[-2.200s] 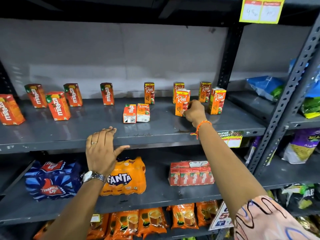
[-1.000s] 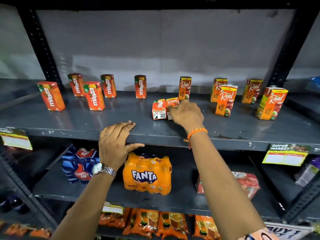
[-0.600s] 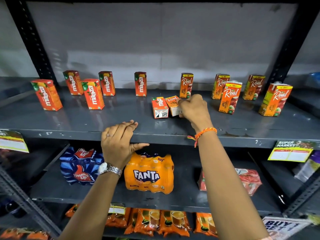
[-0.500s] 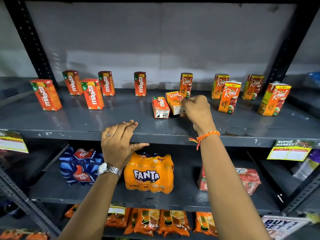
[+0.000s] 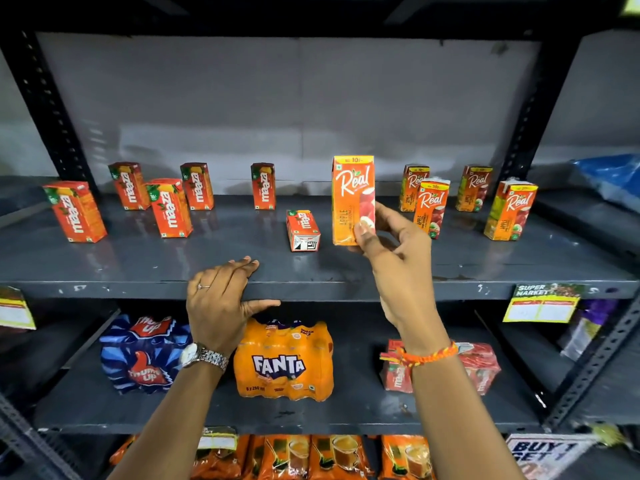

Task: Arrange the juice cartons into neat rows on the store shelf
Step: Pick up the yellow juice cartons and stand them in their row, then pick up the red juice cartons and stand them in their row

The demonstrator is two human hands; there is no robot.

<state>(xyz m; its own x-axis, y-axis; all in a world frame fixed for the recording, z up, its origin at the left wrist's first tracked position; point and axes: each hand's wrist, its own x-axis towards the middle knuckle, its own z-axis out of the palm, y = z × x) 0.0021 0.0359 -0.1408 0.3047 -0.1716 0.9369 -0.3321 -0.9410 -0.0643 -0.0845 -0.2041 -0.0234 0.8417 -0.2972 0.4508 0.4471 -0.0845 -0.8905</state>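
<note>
A person's right hand [image 5: 388,244] held a Real apple juice carton [image 5: 353,199] upright just above the grey store shelf [image 5: 138,268] — its grip closed on the carton's lower right side. The left hand [image 5: 221,299] lay flat and released on the shelf's front edge. A Maaza carton [image 5: 303,230] lay tipped over beside it — others of both brands stood scattered along the back.
</note>
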